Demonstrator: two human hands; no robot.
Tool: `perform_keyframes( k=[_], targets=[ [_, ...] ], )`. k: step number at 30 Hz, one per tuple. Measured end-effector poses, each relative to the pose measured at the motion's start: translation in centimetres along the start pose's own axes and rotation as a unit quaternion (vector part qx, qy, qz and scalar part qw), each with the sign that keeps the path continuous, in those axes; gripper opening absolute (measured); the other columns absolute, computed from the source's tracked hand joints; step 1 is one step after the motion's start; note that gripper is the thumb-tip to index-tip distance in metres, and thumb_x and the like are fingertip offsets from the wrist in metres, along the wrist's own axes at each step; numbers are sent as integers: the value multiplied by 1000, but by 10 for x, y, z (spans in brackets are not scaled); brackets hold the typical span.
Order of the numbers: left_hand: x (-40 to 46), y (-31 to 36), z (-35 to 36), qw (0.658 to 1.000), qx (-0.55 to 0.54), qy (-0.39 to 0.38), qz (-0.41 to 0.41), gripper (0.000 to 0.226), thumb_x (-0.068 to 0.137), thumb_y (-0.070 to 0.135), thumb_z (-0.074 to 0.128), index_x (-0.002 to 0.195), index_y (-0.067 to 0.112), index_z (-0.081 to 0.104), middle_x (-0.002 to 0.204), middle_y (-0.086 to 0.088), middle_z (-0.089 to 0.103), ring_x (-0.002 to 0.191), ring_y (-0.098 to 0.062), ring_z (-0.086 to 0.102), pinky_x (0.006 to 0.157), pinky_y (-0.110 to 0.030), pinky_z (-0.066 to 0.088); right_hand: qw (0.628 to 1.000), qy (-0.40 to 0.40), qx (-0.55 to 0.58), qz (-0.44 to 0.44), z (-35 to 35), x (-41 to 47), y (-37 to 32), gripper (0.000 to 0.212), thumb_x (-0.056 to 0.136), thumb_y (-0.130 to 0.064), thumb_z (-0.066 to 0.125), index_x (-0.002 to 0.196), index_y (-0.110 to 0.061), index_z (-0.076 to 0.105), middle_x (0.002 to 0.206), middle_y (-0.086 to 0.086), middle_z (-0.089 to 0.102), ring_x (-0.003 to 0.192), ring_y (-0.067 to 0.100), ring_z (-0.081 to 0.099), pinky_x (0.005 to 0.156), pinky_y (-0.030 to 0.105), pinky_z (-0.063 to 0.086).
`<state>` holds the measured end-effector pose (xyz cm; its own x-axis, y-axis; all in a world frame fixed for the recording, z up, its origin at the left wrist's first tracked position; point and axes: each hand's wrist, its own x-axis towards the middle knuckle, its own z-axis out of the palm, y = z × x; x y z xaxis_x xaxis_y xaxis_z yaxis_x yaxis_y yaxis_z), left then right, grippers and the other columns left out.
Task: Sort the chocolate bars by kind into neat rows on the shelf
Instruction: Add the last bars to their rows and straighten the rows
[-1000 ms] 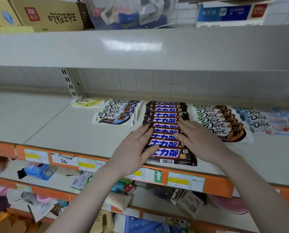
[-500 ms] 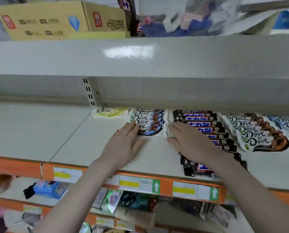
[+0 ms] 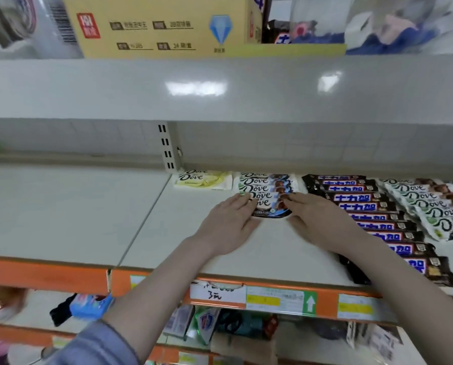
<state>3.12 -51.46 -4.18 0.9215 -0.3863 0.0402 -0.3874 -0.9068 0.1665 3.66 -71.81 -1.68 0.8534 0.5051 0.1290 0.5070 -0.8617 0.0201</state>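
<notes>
Both hands are laid on the grey shelf [image 3: 62,212], one at either end of a short row of blue-trimmed Dove bars [image 3: 266,192]. The left hand [image 3: 228,225] is spread flat, its straight fingers set against the left ends of the nearest wrappers. The right hand [image 3: 317,219] is likewise laid flat with its fingertips on the right ends of the same wrappers. Neither grip is closed round anything: the fingers are extended and the row is only touched from both sides, though whether the front bar is being pressed or merely met cannot be told, since the picture is slightly blurred there.

Just beyond the left hand, toward the back wall, a yellow Dove bar [image 3: 203,179] is seen lying by itself beside the blue-trimmed row. Just to the right of the right hand, a long overlapping row of dark Snickers bars [image 3: 365,206] is laid from the back of the shelf to its front edge, partly covered by the right forearm. Further right again, a row of green-trimmed Dove bars [image 3: 436,204] is set out, cut off by the frame edge.

Beneath the wrists, price labels [image 3: 275,299] are fixed along the orange shelf edge. Above the hands, a cardboard box [image 3: 162,25] is stood on the upper shelf.
</notes>
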Motion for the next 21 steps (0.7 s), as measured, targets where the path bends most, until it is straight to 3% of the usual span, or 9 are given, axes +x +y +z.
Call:
perform_keyframes(
  k=[4, 8, 12, 18, 19, 21],
  targets=[
    [-1, -12, -4, 999, -11, 34, -4, 57, 99, 41, 29, 149, 15, 18, 158, -3, 12, 146, -17, 5, 118, -28, 4, 1000, 20, -1, 12, 2, 5, 2, 38, 92, -24, 47, 123, -2, 54, 125, 14, 58, 114, 29, 53, 101, 34, 37],
    [3, -26, -9, 998, -29, 31, -55, 59, 100, 40, 30, 150, 13, 16, 159, -5, 10, 146, -17, 3, 117, -29, 4, 1000, 24, -15, 2, 12, 23, 3, 44, 94, -32, 43, 125, -2, 50, 128, 13, 55, 117, 29, 51, 102, 36, 38],
    [11, -24, -5, 999, -17, 8, -45, 58, 100, 40, 27, 149, 10, 17, 158, -5, 13, 146, -18, 4, 118, -33, 5, 999, 1, -34, -5, 25, 38, 8, 49, 95, -44, 25, 124, -12, 48, 130, 6, 51, 120, 22, 46, 101, 33, 35],
    [17, -26, -4, 999, -29, 14, -29, 58, 100, 41, 29, 148, 10, 22, 158, -4, 16, 146, -18, 7, 118, -32, 6, 999, -16, -40, -13, 33, 43, 20, 104, 71, -67, -25, 125, -17, 48, 134, 1, 48, 121, 21, 46, 102, 32, 35],
    [17, -26, -5, 999, -37, 12, -29, 58, 100, 41, 30, 148, 10, 21, 158, -4, 16, 146, -17, 7, 118, -31, 6, 999, -17, -42, -16, 32, 43, 19, 108, 69, -67, -29, 125, -17, 49, 134, 2, 48, 121, 21, 45, 102, 31, 34],
    [17, -29, -7, 999, -41, 16, -29, 58, 100, 41, 31, 149, 11, 21, 158, -4, 15, 146, -17, 6, 118, -29, 4, 999, 3, -46, -18, 29, 44, 15, 97, 74, -62, -19, 125, -15, 49, 133, 4, 50, 122, 20, 45, 101, 29, 32]
  ],
)
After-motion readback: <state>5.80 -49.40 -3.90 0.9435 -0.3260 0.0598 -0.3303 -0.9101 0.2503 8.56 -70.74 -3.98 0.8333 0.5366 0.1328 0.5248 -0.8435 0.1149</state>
